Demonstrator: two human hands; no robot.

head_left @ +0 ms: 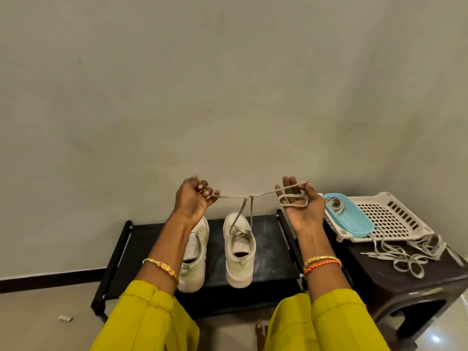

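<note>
Head view shows the left hand (193, 198) with curled fingers pinching one end of a grey shoelace (263, 193) between thumb and fingertips. The right hand (301, 206), palm turned up, holds the other end under its thumb, with spare lace hanging in loops across its fingers. Between the hands the lace runs taut and nearly level, and at its middle the two strands cross in a small knot (250, 195). From that knot two strands drop to the eyelets of a white shoe (239, 249).

That shoe stands on the top shelf of a black shoe rack (268, 239), toe towards the wall, towards the rack's right side. Both hands are raised above the rack's back edge. A second white shoe (196, 252) stands on the rack's left half, partly hidden by the left forearm, with no lace visible.

Just right of the rack stands a dark brown stool (395, 282). On it lies a white slotted basket (395, 216) with a light blue tray (354, 221) resting on its near-left corner, and loose grey laces (405, 257) spread in front of the basket.
</note>
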